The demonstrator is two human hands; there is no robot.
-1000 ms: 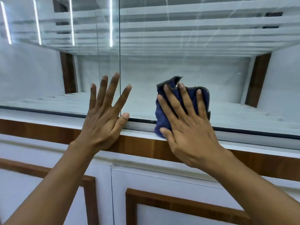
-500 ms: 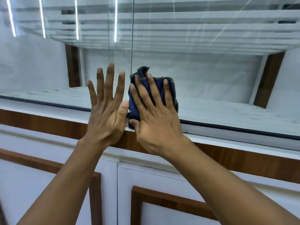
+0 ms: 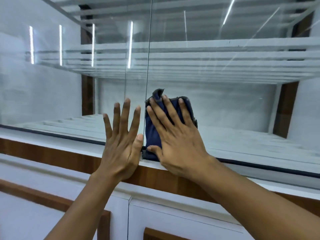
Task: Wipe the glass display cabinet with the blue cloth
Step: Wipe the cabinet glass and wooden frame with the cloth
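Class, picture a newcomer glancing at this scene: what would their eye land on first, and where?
A right hand presses a folded blue cloth flat against the glass, low and central, just right of the vertical seam. The left hand lies spread on the glass left of that seam. Bright light strips reflect at upper left.

LIGHT: bright, cool white light is filling the glass display cabinet (image 3: 225, 104) evenly | GLARE: thin vertical light streaks (image 3: 130, 44) are reflecting from 9 to 12 o'clock, slanted ones at 1 o'clock | SHADOW: soft shade is sitting under the upper shelf (image 3: 207, 66) | BLUR: lower shelf slats (image 3: 259, 146) are smearing at 4 o'clock | EDGES: straight lines are bowing toward 9 and 3 o'clock
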